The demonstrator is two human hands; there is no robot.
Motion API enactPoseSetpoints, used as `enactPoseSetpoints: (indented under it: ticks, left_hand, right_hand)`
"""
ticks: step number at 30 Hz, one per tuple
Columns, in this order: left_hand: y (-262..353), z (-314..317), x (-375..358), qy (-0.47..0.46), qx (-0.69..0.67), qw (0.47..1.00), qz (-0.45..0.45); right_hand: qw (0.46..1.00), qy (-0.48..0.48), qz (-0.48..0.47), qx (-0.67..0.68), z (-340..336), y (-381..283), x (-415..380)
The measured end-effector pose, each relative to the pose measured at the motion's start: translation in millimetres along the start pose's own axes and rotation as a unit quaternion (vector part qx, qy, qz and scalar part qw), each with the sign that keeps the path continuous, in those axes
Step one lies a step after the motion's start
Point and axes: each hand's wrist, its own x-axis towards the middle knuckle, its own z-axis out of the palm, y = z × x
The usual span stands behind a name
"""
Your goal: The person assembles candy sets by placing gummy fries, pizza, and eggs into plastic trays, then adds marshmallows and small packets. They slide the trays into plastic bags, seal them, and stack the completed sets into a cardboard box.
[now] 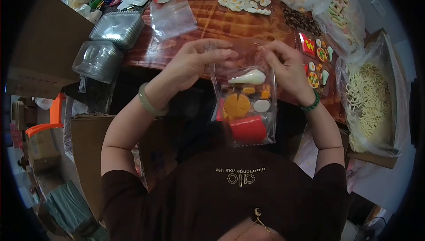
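Bag held up between both hands, in front of table.
Trays left on table, empty bag behind left hand, noodles right of right hand.

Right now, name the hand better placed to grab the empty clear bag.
Left, probably: the left hand lies nearer the empty clear bag; the right hand is across the filled bag both pinch.

Two hands, two clear bags, two plastic trays.
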Motion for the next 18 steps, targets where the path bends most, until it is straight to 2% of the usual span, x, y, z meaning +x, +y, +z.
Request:
enactPoseSetpoints:
  ticks: [2, 4, 5, 6, 7, 8, 9, 10, 11, 12, 13, 14, 15, 16, 18]
  left_hand:
    - [-43.6, -14.0, 12.5, 0.021, -0.037, 0.998, -0.041]
    - [-65.8, -15.9, 25.2, 0.157, -0.057, 0.982, -0.089]
    - [-68.9, -16.1, 28.3, 0.156, -0.057, 0.982, -0.091]
    - [-69.0, -15.0, 31.2, 0.172, -0.037, 0.980, -0.095]
    - [-69.9, -14.2, 33.6, 0.188, -0.018, 0.977, -0.099]
    - [-74.4, -15.0, 36.6, 0.188, -0.019, 0.977, -0.102]
    - [-81.4, -16.7, 40.7, 0.182, -0.005, 0.980, -0.078]
    - [-83.1, -13.9, 43.4, 0.174, 0.009, 0.983, -0.054]
    - [-84.4, -10.3, 44.8, 0.170, 0.010, 0.984, -0.057]
    - [-80.2, -2.3, 43.1, 0.161, 0.017, 0.986, -0.044]
    - [-77.8, 1.9, 42.6, 0.153, 0.024, 0.987, -0.031]
    - [-80.5, -1.1, 44.4, 0.152, 0.025, 0.988, -0.032]
    - [-82.5, -5.4, 44.7, 0.110, 0.038, 0.993, -0.011]
    - [-84.5, -9.1, 44.6, 0.070, 0.051, 0.996, 0.011]
    - [-83.3, -11.6, 43.2, 0.071, 0.075, 0.994, 0.017]
  right_hand:
    - [0.999, -0.004, 0.017, -0.034, 6.8, 39.6, 2.2]
    - [0.970, -0.083, 0.133, -0.184, 2.2, 65.9, 8.4]
    - [0.953, -0.097, 0.246, -0.147, -3.8, 72.3, 14.2]
    - [0.953, -0.098, 0.246, -0.148, -7.1, 64.4, 16.4]
    - [0.968, -0.097, 0.232, 0.023, -12.2, 49.6, 19.4]
    - [0.953, -0.092, 0.213, 0.195, -14.0, 40.7, 20.9]
    - [0.975, -0.105, 0.143, 0.133, -9.8, 39.6, 25.7]
    - [0.975, -0.102, 0.146, 0.133, 0.3, 37.9, 29.5]
    - [0.995, -0.104, 0.002, 0.012, 13.1, 35.9, 33.9]
    - [0.978, -0.102, -0.141, -0.111, 22.1, 36.0, 38.0]
    - [0.979, -0.100, -0.140, -0.112, 28.7, 41.8, 40.6]
    - [0.964, -0.115, -0.182, -0.155, 35.9, 50.8, 42.9]
    - [0.945, -0.131, -0.225, -0.196, 39.8, 54.3, 45.4]
    - [0.946, -0.131, -0.225, -0.194, 39.5, 56.7, 48.1]
    - [0.927, -0.175, -0.240, -0.231, 38.8, 58.9, 51.5]
